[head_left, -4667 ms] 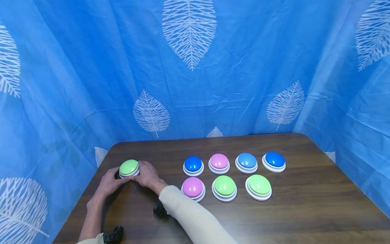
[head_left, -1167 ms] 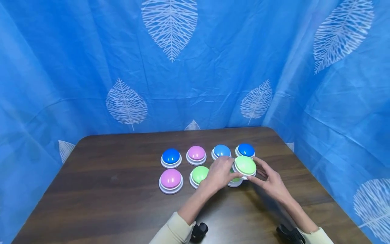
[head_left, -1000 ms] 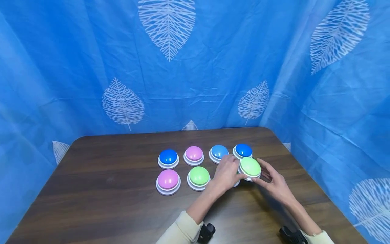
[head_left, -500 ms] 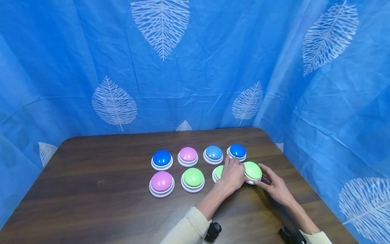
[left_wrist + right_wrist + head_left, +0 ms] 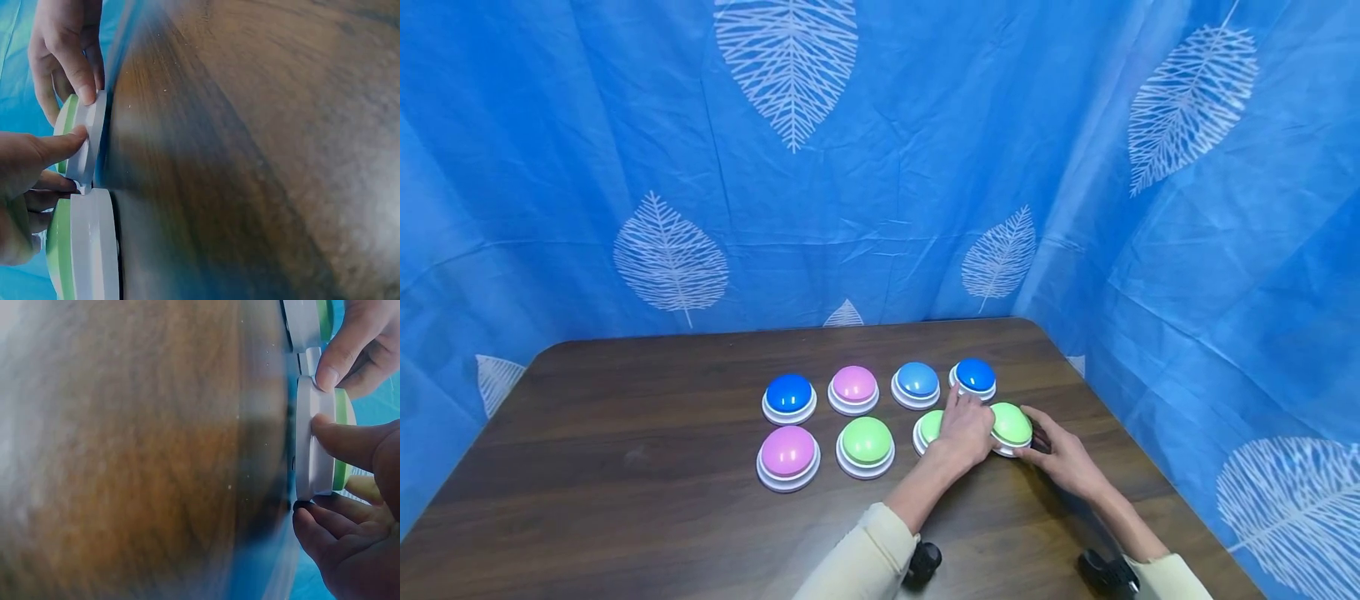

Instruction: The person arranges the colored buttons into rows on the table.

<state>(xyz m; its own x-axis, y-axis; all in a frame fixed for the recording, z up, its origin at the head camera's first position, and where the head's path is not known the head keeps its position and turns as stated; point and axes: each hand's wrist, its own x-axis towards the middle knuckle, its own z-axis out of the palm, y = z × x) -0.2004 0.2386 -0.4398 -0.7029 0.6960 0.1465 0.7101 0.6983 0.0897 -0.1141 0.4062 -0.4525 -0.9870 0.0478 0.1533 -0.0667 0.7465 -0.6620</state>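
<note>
A green push button (image 5: 1011, 423) with a white round base is at the right end of the front row, its base right at the table top. Both hands hold it by the rim. My left hand (image 5: 967, 429) grips its left side, with the thumb against the white base (image 5: 89, 140) in the left wrist view. From the right, my right hand (image 5: 1063, 454) pinches it with thumb on the base (image 5: 315, 444) and fingers behind. Just left of it, a second green button (image 5: 929, 427) is partly hidden behind my left hand.
Front row, further left: a third green button (image 5: 866, 443) and a pink one (image 5: 787, 454). Behind stand a dark blue button (image 5: 788, 395), a pink one (image 5: 853, 386), a light blue one (image 5: 917, 382) and another dark blue one (image 5: 974, 377). A blue curtain (image 5: 880, 167) surrounds the wooden table (image 5: 647, 500).
Both hands have carried the green button from the table's far left to the front row's right end, lowering it over the last second. The head view has turned right.
</note>
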